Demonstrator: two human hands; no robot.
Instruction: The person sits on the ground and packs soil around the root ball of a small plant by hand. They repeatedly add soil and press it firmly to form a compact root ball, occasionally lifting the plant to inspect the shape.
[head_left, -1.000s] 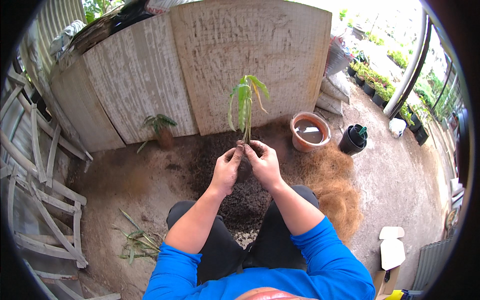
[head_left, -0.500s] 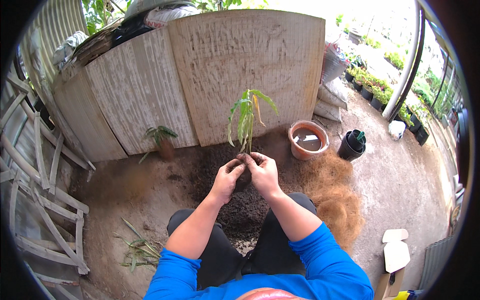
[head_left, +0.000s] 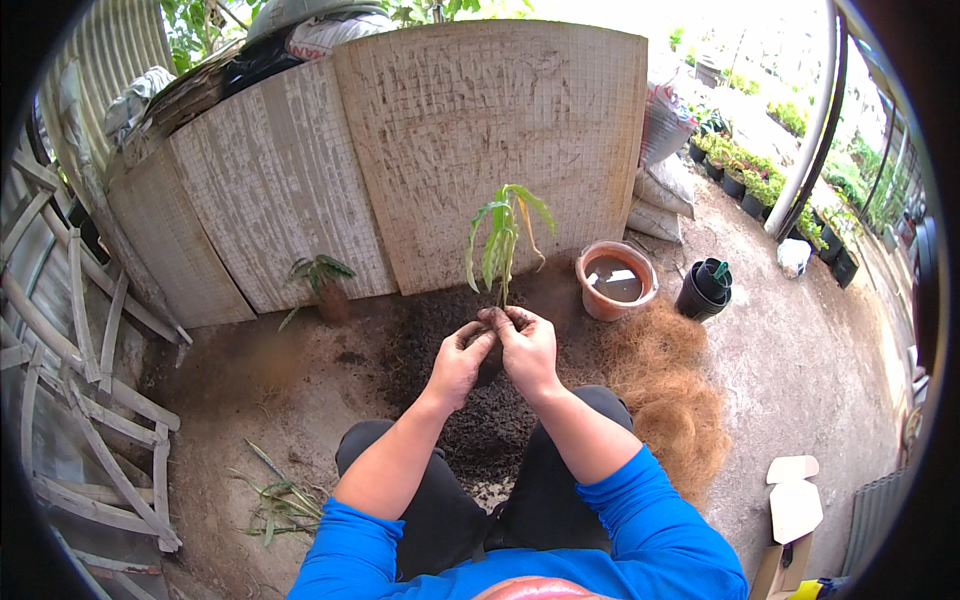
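A leafy green plant (head_left: pixel 497 250) with drooping leaves and one yellowed leaf stands upright between my hands. My left hand (head_left: pixel 460 360) and my right hand (head_left: pixel 529 350) meet at the base of its stem, fingers closed round it from both sides. Both hands are smeared with soil. A dark clump shows just beneath my fingers; its lower part blends into the heap of dark soil (head_left: pixel 487 430) between my knees, and I cannot tell whether it is roots or a pot.
To the right are a reddish-brown bucket of water (head_left: pixel 612 285), stacked black pots (head_left: pixel 704 290) and a pile of brown fibre (head_left: pixel 670 400). A small plant (head_left: pixel 325 285) leans at the boards (head_left: pixel 500 130). Cut stalks (head_left: pixel 285 500) lie left; a wooden frame (head_left: pixel 110 400) stands beyond.
The plant's top has swung slightly to the right and its leaves have turned. Both hands keep their hold at the stem base, with only a slight shift of the left.
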